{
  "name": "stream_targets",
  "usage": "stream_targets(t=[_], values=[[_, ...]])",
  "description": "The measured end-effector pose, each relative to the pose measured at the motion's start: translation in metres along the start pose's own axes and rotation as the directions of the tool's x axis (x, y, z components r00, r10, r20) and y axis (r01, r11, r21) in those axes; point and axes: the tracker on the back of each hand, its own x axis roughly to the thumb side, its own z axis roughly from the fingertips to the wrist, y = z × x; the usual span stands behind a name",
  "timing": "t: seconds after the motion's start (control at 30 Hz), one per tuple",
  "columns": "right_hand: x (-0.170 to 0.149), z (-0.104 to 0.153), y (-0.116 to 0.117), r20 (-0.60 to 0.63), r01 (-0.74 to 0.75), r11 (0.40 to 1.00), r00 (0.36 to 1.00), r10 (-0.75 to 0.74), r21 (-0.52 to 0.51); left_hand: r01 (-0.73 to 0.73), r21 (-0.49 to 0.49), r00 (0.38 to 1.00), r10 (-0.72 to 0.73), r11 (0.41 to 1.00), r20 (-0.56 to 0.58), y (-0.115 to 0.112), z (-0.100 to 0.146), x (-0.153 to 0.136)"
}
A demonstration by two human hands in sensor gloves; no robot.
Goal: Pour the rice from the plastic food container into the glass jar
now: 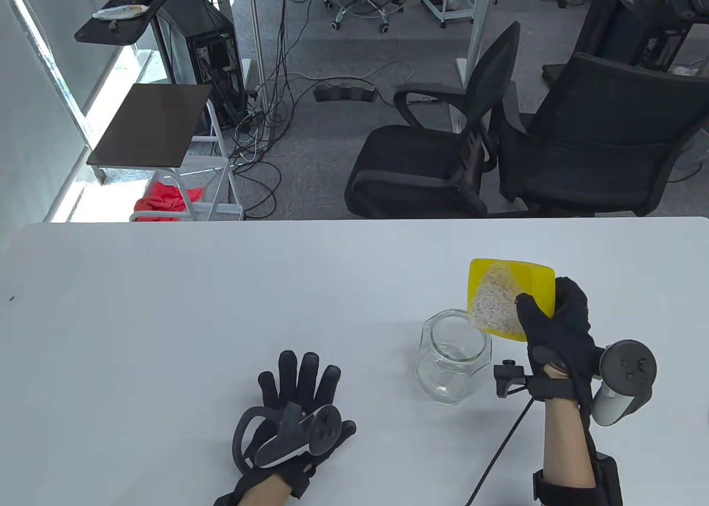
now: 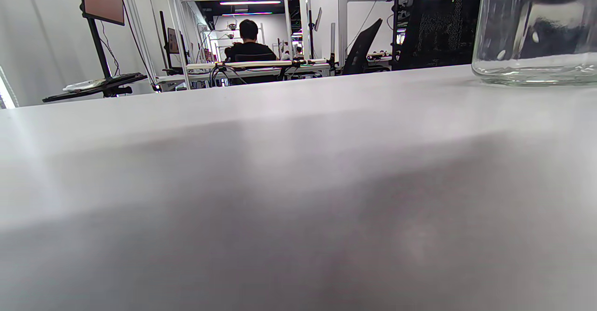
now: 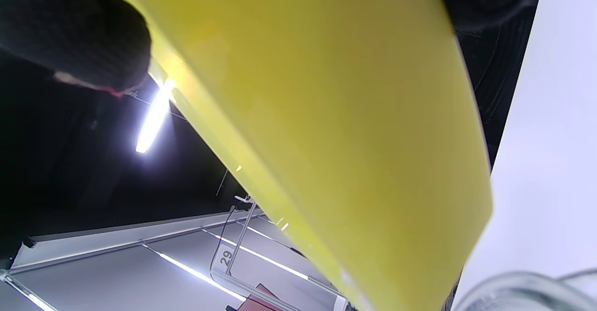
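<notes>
My right hand (image 1: 554,328) grips a yellow plastic food container (image 1: 512,298) and holds it tilted over the open mouth of a clear glass jar (image 1: 451,362). White rice (image 1: 496,303) lies heaped at the container's lower edge, just above the jar's rim. The jar stands upright on the white table (image 1: 221,306) and looks empty. My left hand (image 1: 299,412) lies flat on the table with fingers spread, to the left of the jar, holding nothing. In the left wrist view the jar's base (image 2: 536,36) shows at the top right. The right wrist view shows the container's underside (image 3: 326,129) and the jar's rim (image 3: 527,292).
Two black office chairs (image 1: 443,140) stand beyond the table's far edge. A small shelf (image 1: 149,123) and a computer tower (image 1: 205,57) are at the far left. A black cable (image 1: 498,456) runs from my right wrist toward the table's near edge.
</notes>
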Motion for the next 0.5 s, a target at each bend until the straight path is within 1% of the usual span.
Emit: stream_targets(t=[0.5], values=[[0.0003, 0.0006, 0.0021, 0.013, -0.019, 1.0, 1.0, 0.019, -0.004, 0.002, -0.002, 1.0, -0.002, 1.0, -0.007, -0.0001, -0.0002, -0.0005]])
